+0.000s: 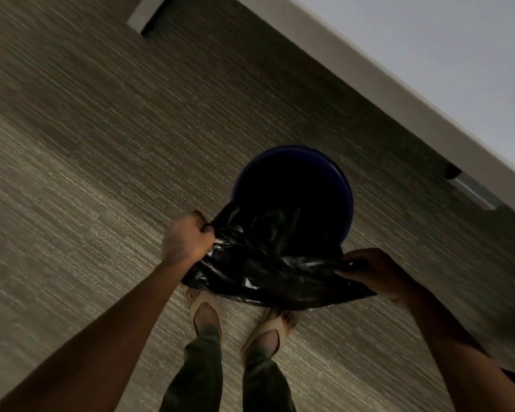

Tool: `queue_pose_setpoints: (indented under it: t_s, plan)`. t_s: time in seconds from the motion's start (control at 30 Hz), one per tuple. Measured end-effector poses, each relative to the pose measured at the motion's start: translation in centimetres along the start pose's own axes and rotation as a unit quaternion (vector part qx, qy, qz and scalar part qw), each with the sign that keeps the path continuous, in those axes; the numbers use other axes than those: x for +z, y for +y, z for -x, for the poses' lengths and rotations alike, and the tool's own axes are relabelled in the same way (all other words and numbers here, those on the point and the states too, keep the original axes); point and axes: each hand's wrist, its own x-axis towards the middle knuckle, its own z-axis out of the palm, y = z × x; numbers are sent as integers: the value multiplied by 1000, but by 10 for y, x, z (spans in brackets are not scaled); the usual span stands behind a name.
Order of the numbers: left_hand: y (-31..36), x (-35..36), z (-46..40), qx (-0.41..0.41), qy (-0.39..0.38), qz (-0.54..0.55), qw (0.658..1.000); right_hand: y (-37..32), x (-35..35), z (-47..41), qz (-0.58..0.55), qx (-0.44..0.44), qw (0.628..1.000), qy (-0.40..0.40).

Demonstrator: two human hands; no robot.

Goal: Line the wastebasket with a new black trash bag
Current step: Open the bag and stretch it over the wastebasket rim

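Halfway-ish: left hand (186, 240) and right hand (372, 270) are each gripping the black trash bag (268, 272), stretching it over the wastebasket (344, 188); far rim's showing bare.

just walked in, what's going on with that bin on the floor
A person stands over a round dark blue plastic wastebasket on the carpet, fitting a crinkled black plastic trash bag. The left hand and right hand each grip the bag's edge, stretching it over the near rim. The far rim is still bare.

Black bag (268, 263) (gripped) over wastebasket (344, 185)
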Motion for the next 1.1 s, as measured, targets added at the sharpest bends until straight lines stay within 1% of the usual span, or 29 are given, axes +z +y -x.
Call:
queue_pose_setpoints:
  t_s: [0.03,0.07,0.13,0.2,0.23,0.27,0.33,0.43,0.53,0.57,0.63,0.7,0.77,0.8,0.83,0.87,0.93,1.0,1.1]
  plan:
    - [-1,-1,-3,15,15,5,1000,1,-4,1,-86,-13,996,2]
    - [2,-3,-7,35,23,24,999,-1,-10,1,-174,-28,984,14]
    - [18,-5,-18,63,19,86,994,-8,-21,-9,-276,-61,958,51]
    - [41,-5,-36,55,17,213,975,-19,-28,-27,-328,-69,938,84]
    - [53,-4,-46,47,20,276,960,-23,-31,-38,-348,-60,931,96]
    - [62,-4,-55,46,33,315,947,-29,-32,-48,-363,-43,924,110]
    - [77,-5,-71,69,66,316,944,-34,-33,-69,-384,-7,910,154]
    - [89,-4,-81,131,81,253,955,-38,-36,-101,-362,30,905,220]
    - [90,2,-91,228,71,158,958,-39,-45,-131,-257,40,924,281]
    - [91,4,-95,243,67,131,959,-38,-49,-141,-211,37,927,308]
    - [94,8,-103,252,72,69,963,-37,-58,-156,-118,41,926,357]
    - [97,13,-111,257,78,14,963,-39,-63,-165,-50,45,916,396]
    - [99,18,-116,261,86,6,962,-40,-66,-172,-31,4,900,435]
    - [100,20,-117,257,91,19,962,-40,-67,-175,-47,-30,895,443]
    - [100,20,-117,251,95,36,962,-41,-67,-176,-71,-64,894,438]
    - [101,20,-118,245,97,49,964,-42,-68,-178,-97,-94,900,414]
    - [102,18,-123,235,89,57,966,-44,-67,-181,-121,-133,923,340]
    - [102,15,-128,222,72,53,971,-43,-69,-183,-108,-137,943,282]
    - [104,11,-135,224,48,33,973,-40,-72,-188,-108,-123,953,253]
